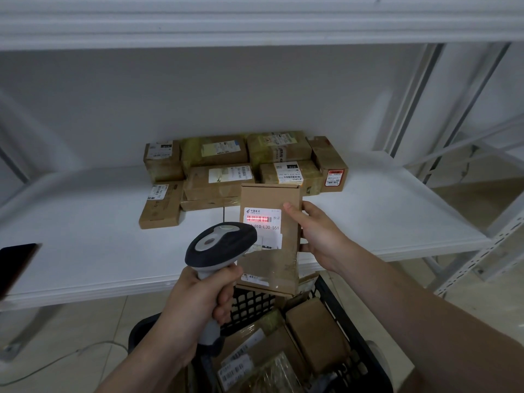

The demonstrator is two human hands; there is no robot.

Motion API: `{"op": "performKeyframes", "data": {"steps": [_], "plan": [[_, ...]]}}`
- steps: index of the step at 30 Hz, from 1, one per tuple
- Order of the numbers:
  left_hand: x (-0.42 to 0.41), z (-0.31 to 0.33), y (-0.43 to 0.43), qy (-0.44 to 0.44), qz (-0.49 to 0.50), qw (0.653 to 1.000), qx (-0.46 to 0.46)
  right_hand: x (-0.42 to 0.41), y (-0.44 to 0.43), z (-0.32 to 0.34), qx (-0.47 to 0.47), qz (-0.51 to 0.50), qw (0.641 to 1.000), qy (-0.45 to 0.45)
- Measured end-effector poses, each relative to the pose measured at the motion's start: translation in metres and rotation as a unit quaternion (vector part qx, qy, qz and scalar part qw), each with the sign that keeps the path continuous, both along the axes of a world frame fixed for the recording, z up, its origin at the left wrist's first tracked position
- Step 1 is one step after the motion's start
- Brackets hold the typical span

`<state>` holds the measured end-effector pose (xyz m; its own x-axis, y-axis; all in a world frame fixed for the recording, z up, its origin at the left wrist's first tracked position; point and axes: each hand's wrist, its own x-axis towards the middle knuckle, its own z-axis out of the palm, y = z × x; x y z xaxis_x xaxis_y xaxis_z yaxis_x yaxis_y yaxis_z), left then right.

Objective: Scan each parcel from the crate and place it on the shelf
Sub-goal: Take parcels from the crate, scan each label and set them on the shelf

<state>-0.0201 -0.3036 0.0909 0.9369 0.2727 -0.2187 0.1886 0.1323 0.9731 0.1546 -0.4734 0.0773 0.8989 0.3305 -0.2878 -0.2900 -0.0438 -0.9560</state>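
Observation:
My right hand [314, 235] grips a flat brown cardboard parcel [279, 256] by its right edge, upright above the crate. Its white label faces me, and a red scan line glows across the barcode. My left hand [198, 302] grips the handle of a grey and black barcode scanner [219, 246], whose head points at that label. Below stands the black mesh crate [351, 321] with several brown parcels [317, 333] inside. On the white shelf [85, 236] behind, several scanned-looking brown boxes [218, 180] lie grouped at the back centre.
A dark phone or tablet [15, 265] lies at the shelf's left edge. An upper shelf board [255, 21] hangs overhead. White metal shelf uprights [482, 245] stand to the right. A thin cable [71, 355] runs over the tiled floor at lower left.

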Motion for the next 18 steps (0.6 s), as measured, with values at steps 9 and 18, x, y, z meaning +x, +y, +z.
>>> {"op": "performKeyframes", "data": {"steps": [9,18], "plan": [[-0.0009,0.0003,-0.0004,0.000,-0.002,1.000,-0.005,0.0011,0.0017,-0.0015,-0.001,-0.001,1.000,0.005],[0.0003,0.0017,-0.0009,0.003,-0.001,1.000,-0.007,0.0013,0.0020,-0.0022,-0.002,-0.002,1.000,0.006]]}}
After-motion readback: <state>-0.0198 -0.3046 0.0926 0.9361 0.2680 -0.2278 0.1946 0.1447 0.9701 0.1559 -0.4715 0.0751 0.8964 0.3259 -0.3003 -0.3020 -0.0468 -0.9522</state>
